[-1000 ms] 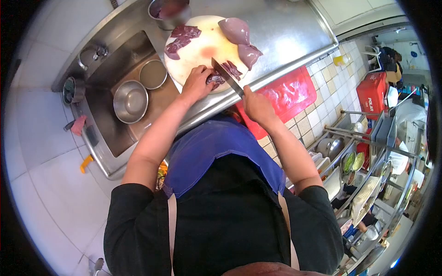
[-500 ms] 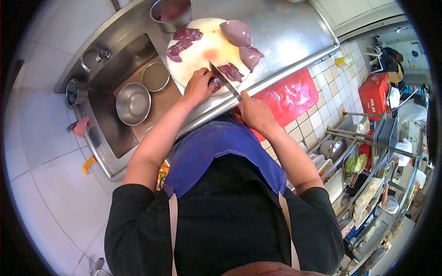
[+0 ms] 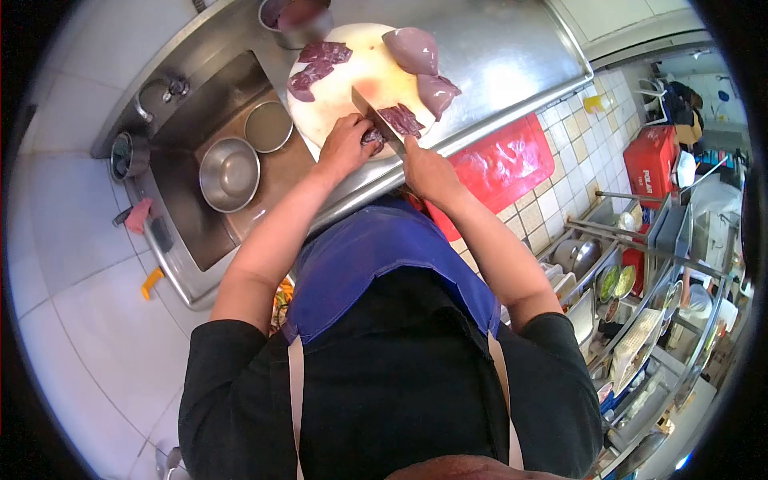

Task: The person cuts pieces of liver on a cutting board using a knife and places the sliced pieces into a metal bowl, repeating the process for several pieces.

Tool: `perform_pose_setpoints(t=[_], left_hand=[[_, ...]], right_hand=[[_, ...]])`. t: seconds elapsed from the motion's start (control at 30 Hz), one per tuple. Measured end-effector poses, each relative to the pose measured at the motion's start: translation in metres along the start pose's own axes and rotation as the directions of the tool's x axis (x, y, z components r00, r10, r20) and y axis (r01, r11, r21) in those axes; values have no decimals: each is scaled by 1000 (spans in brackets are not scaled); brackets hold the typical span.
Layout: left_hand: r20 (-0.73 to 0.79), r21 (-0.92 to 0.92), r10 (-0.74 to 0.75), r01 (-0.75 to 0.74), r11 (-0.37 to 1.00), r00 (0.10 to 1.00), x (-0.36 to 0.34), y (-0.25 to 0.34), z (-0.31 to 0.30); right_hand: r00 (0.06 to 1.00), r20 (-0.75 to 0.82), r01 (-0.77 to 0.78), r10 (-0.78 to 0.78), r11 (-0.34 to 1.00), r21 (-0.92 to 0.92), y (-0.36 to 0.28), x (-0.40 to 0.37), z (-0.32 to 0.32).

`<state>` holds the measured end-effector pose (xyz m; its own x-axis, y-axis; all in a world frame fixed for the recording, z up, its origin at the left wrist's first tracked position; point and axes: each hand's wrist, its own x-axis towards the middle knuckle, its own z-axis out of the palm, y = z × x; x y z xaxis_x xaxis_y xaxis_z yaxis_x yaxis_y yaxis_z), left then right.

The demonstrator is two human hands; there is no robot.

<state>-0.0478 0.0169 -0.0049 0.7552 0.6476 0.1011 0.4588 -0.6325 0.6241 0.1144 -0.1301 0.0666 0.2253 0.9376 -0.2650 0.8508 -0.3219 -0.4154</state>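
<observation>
On the round white board [image 3: 336, 108] lie dark red cut meat pieces [image 3: 314, 68] at the upper left. Two smooth, uncut meat lumps [image 3: 412, 51] rest at the board's right edge. My right hand [image 3: 430, 172] is wrapped round the handle of a knife [image 3: 376, 116], whose blade points up and left across the board. Fingers curled, my left hand [image 3: 346, 147] presses on a small dark meat piece [image 3: 372, 138] just left of the blade. Sliced meat [image 3: 402, 120] lies right of the blade.
A metal pot [image 3: 296, 22] stands behind the board. The sink [image 3: 210, 244] at the left holds two round metal bowls [image 3: 230, 174]. A red tray [image 3: 508, 164] is beyond the counter's front edge. Shelving with food containers stands at the right, with a person [image 3: 698, 302] partly visible.
My right hand and the knife have moved up and slightly left, and the blade lies further across the board. My left hand has barely shifted on the meat.
</observation>
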Motion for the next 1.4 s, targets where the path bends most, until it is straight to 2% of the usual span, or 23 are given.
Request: perform_pose_setpoints(t=[0.1,0.23,0.3,0.33,0.47,0.57,0.63,0.83,0.93,1.23,1.4], left_hand=[[38,-3,-12,12,1000,999,1,-3,-1],[10,11,-1,1,1000,1000,-1,-3,-2],[-11,-4,2,-2,1000,1000,-3,-3,0],[-22,9,11,-10,1000,1000,-3,-3,0],[-47,-16,49,-50,999,998,-9,-7,5],[-67,-15,11,-12,1000,998,-12,-10,0],[-26,-8,-18,18,1000,999,-11,-8,-2],[-38,53,-57,59,997,998,-9,0,-6],[-39,43,-38,40,998,999,-10,-5,-5],[10,27,-61,60,998,998,-9,-5,-5],[-4,7,-30,30,1000,1000,-11,-12,-3]], right_hand=[[999,35,-15,16,1000,-16,2,11,4],[997,79,-10,13,999,-34,14,-19,-2],[991,103,-82,82,997,-4,24,-35,-11],[995,87,-42,45,999,-29,25,-36,-15],[998,36,-41,41,999,-17,18,-19,-12],[997,-24,-73,73,997,-22,13,-13,-7],[999,-33,-12,13,1000,15,7,-27,-13],[999,15,44,-44,999,6,4,-46,-12],[999,21,37,-38,997,60,12,-50,-5],[999,39,-5,4,1000,22,-17,-5,0],[996,82,-30,28,999,26,-5,-19,-2]])
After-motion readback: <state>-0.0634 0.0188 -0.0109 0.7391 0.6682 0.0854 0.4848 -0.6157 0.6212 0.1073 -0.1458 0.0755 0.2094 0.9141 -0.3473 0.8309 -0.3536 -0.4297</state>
